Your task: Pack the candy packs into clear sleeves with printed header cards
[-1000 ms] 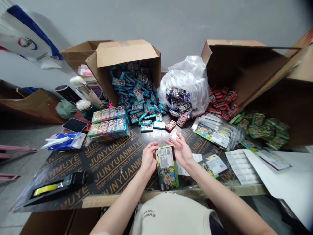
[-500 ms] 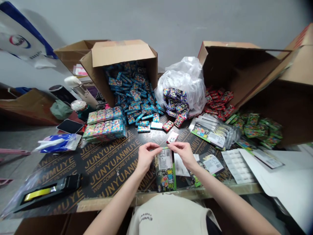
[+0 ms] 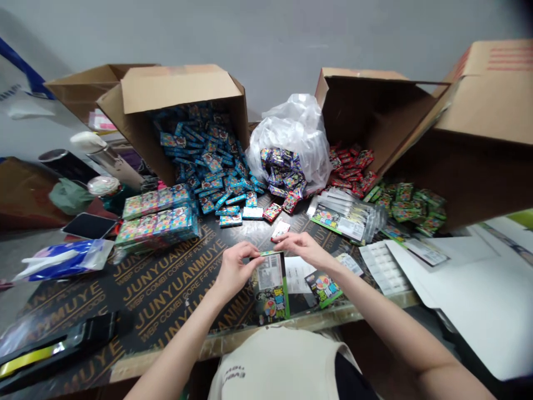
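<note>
The left hand pinches the top corner of a green-edged printed card just below both hands, long axis toward the body, nearer the left; the right hand is open, fingertips just above its top edge.

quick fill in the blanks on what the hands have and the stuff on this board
The left hand pinches the top edge of a printed card with a ____ strip down its right side.
The packs spilling from the open cardboard box on the left are ____.
The gold lettering on the dark plywood board reads ____.
The purple packs lie against a crumpled clear plastic ____.

green; blue; JUNYUANMUYE; bag
</note>
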{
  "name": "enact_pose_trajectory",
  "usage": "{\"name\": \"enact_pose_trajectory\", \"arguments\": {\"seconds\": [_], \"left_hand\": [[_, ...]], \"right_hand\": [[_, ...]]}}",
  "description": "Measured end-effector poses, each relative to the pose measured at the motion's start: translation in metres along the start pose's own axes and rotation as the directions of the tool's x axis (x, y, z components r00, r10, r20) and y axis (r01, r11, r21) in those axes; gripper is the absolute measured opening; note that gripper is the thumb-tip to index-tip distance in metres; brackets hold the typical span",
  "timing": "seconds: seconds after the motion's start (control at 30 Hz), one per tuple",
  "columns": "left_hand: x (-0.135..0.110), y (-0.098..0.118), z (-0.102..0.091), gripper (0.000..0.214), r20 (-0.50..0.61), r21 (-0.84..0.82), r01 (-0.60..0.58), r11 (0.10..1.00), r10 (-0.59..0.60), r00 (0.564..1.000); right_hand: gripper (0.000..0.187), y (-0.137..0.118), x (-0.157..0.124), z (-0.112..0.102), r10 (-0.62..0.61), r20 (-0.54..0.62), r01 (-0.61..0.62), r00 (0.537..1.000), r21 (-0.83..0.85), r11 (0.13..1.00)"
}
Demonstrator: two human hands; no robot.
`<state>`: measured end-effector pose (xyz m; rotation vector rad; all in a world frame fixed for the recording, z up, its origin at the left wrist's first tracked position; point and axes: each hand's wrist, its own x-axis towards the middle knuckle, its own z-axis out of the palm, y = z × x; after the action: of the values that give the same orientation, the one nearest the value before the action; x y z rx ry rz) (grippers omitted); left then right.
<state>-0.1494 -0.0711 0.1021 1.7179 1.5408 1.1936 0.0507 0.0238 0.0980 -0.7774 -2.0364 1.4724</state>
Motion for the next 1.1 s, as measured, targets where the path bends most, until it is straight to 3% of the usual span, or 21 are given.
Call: {"name": "enact_pose_trajectory", "arguments": {"seconds": [0.07, 0.13, 0.2, 0.37, 0.57, 0.77, 0.87, 1.0, 1.1], "left_hand": [[0.001, 0.002, -0.002, 0.013, 0.044, 0.048, -0.028, 0.998, 0.026, 0.999], [0.002, 0.003, -0.003, 0.011, 0.093, 0.092, -0.036, 0.995, 0.027, 0.995], [0.003, 0.003, -0.003, 0.015, 0.138, 0.124, -0.046, 0.991, 0.028, 0.990], [0.003, -0.001, 0.000, 0.021, 0.181, 0.138, -0.059, 0.989, 0.034, 0.983], [0.001, 0.003, 0.002, 0.023, 0.176, 0.211, -0.077, 0.975, 0.039, 0.984], [-0.004, 0.010, 0.006, 0.024, 0.134, 0.290, -0.075, 0.954, 0.037, 0.990], [-0.006, 0.011, 0.007, 0.020, 0.101, 0.282, -0.060, 0.958, 0.032, 0.994], [-0.009, 0.009, 0.008, 0.012, 0.047, 0.244, -0.049, 0.969, 0.039, 0.998], [-0.010, 0.007, 0.009, 0.011, 0.011, 0.228, -0.042, 0.973, 0.041, 0.999]], "right_hand": [[0.028, 0.015, -0.008, -0.018, 0.028, -0.105, -0.055, 0.994, -0.261, 0.964], [0.023, 0.039, -0.020, -0.033, 0.081, -0.235, -0.193, 0.969, -0.508, 0.839], [0.013, 0.063, -0.034, -0.043, 0.130, -0.283, -0.286, 0.950, -0.624, 0.727], [0.005, 0.098, -0.062, -0.041, 0.173, -0.300, -0.335, 0.938, -0.659, 0.673], [0.016, 0.094, -0.073, -0.023, 0.129, -0.276, -0.287, 0.953, -0.670, 0.685], [0.008, 0.084, -0.068, -0.036, 0.173, -0.242, -0.286, 0.955, -0.590, 0.755], [0.009, 0.060, -0.047, -0.047, 0.181, -0.226, -0.276, 0.957, -0.514, 0.812], [0.017, 0.005, -0.010, -0.034, 0.160, -0.134, -0.173, 0.978, -0.094, 0.980], [0.023, -0.025, 0.011, -0.009, 0.161, 0.016, -0.162, 0.987, 0.134, 0.978]]}}
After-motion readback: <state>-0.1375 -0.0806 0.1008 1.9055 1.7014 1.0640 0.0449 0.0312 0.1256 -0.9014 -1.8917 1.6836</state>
